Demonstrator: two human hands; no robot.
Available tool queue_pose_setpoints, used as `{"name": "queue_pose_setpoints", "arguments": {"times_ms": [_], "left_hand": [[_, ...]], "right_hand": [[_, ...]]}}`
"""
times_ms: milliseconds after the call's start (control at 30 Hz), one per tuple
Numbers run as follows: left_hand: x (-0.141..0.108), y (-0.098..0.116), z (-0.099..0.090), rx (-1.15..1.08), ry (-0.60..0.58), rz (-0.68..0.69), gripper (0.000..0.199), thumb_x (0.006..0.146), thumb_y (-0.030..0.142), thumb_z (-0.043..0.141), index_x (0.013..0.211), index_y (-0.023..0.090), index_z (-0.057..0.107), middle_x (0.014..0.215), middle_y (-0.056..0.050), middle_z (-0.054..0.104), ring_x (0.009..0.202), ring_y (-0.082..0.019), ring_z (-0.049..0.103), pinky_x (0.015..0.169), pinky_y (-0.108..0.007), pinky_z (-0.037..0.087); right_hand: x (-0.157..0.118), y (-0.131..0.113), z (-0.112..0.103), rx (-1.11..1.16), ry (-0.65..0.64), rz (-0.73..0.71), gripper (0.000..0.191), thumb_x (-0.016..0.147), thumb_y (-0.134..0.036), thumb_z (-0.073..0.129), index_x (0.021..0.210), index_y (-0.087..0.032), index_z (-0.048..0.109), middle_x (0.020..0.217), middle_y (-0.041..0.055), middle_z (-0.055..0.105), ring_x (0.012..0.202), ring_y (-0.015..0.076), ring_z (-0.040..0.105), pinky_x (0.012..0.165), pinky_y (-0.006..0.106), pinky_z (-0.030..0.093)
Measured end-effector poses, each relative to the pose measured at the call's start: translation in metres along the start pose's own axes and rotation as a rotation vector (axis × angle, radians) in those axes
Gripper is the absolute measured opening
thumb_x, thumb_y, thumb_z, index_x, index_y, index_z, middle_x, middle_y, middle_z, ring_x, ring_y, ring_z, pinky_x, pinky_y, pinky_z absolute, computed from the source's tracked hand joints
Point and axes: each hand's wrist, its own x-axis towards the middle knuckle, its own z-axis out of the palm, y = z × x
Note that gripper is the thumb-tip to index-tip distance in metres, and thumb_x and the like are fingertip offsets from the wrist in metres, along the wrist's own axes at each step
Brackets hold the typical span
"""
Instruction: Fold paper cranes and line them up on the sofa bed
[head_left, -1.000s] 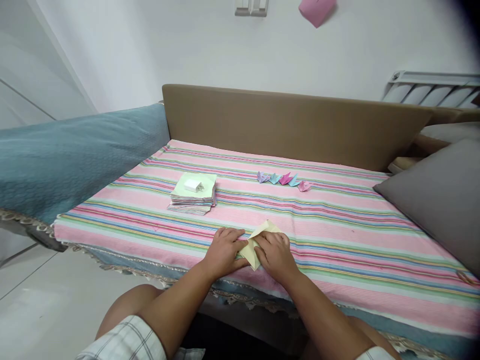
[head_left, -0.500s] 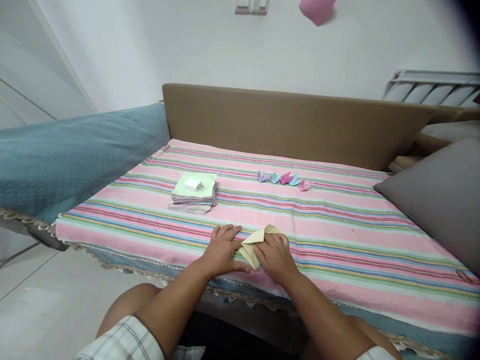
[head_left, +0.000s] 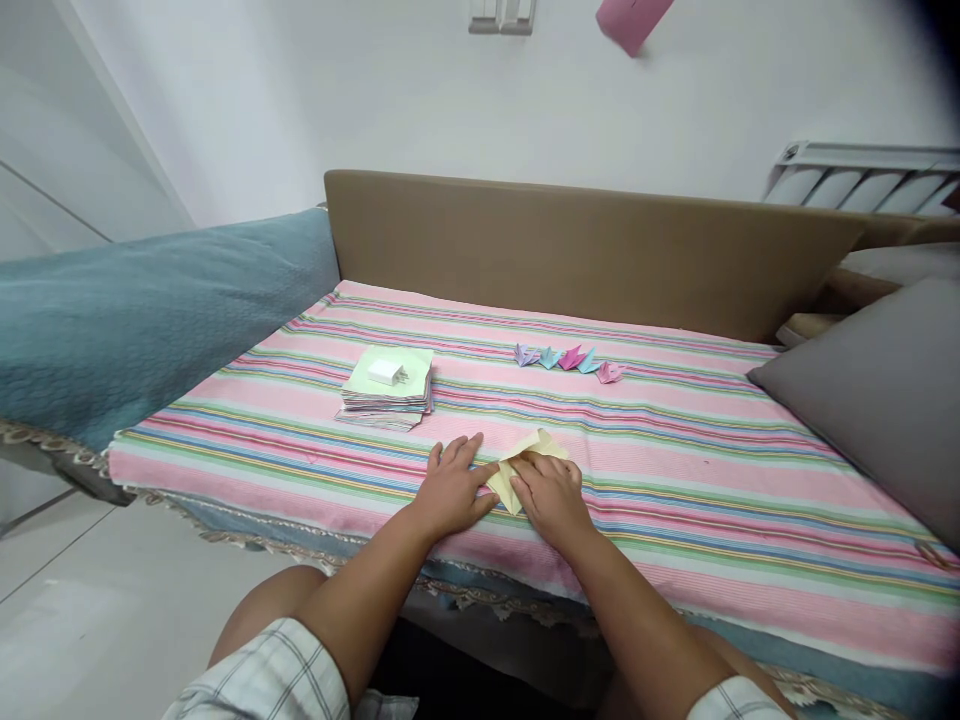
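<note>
A pale yellow piece of folded origami paper (head_left: 506, 487) lies on the striped cloth (head_left: 675, 440) near the front edge. My right hand (head_left: 551, 495) is over it from the right, fingers curled onto the paper and partly hiding it; its far corner sticks up behind the knuckles. Fingers spread and palm down, my left hand (head_left: 455, 490) rests on the cloth at the left, with its index fingertip on the paper's left side. Beyond the hands sits a row of several small folded paper pieces (head_left: 571, 358) in purple, blue and pink.
A stack of square paper (head_left: 386, 405) stands at the left, a white charger plug (head_left: 386, 371) on top. Behind the cloth rises a brown backrest (head_left: 562, 250). A grey cushion (head_left: 885, 390) is at the right, a blue-covered armrest (head_left: 187, 290) at the left.
The raised yellow flap has been folded over toward the far side, and my right hand has pressed down on it. My left index finger has moved right onto the paper.
</note>
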Motion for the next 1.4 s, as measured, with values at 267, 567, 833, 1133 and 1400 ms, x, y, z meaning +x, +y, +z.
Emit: {"name": "queue_pose_setpoints", "arguments": {"times_ms": [267,567,833,1133,1400], "left_hand": [[0.004,0.002,0.001,0.003,0.019,0.019,0.041,0.078,0.041,0.058,0.117,0.033,0.056,0.147,-0.007,0.029,0.133,-0.034,0.025,0.103,-0.064,0.017],[-0.007,0.004,-0.003,-0.041,0.049,0.054,0.03,0.077,0.038,0.061,0.106,0.033,0.065,0.139,-0.006,0.043,0.126,-0.032,0.035,0.103,-0.061,0.019],[-0.006,0.005,-0.005,-0.061,0.046,0.071,0.022,0.078,0.038,0.061,0.098,0.032,0.067,0.124,-0.001,0.058,0.114,-0.027,0.048,0.101,-0.055,0.025],[-0.006,0.006,-0.008,-0.085,0.078,0.038,0.02,0.075,0.037,0.062,0.091,0.026,0.068,0.119,-0.004,0.062,0.108,-0.025,0.054,0.098,-0.047,0.033],[-0.013,0.01,-0.001,-0.063,0.145,0.11,0.033,0.08,0.037,0.056,0.112,0.026,0.06,0.136,-0.009,0.046,0.123,-0.028,0.042,0.102,-0.05,0.03]], "right_hand": [[0.01,0.008,0.009,-0.02,0.002,0.043,0.026,0.092,-0.033,0.042,0.111,-0.032,0.06,0.114,0.0034,0.06,0.1,0.0203,0.05,0.085,0.037,0.024],[0.012,0.007,0.009,-0.002,-0.011,0.075,0.026,0.092,-0.034,0.042,0.105,-0.031,0.064,0.102,0.0037,0.062,0.096,0.0202,0.05,0.082,0.036,0.024],[0.014,-0.002,0.004,-0.05,-0.008,0.128,0.023,0.09,-0.035,0.048,0.093,-0.028,0.07,0.097,0.0055,0.061,0.095,0.0215,0.049,0.083,0.037,0.024],[0.013,-0.003,0.005,-0.082,0.012,0.116,0.022,0.088,-0.037,0.051,0.09,-0.028,0.071,0.096,0.0065,0.062,0.095,0.0225,0.049,0.084,0.038,0.024],[0.01,-0.002,0.005,-0.072,-0.013,0.105,0.023,0.088,-0.038,0.051,0.09,-0.027,0.07,0.1,0.0075,0.06,0.096,0.0231,0.048,0.085,0.039,0.026]]}}
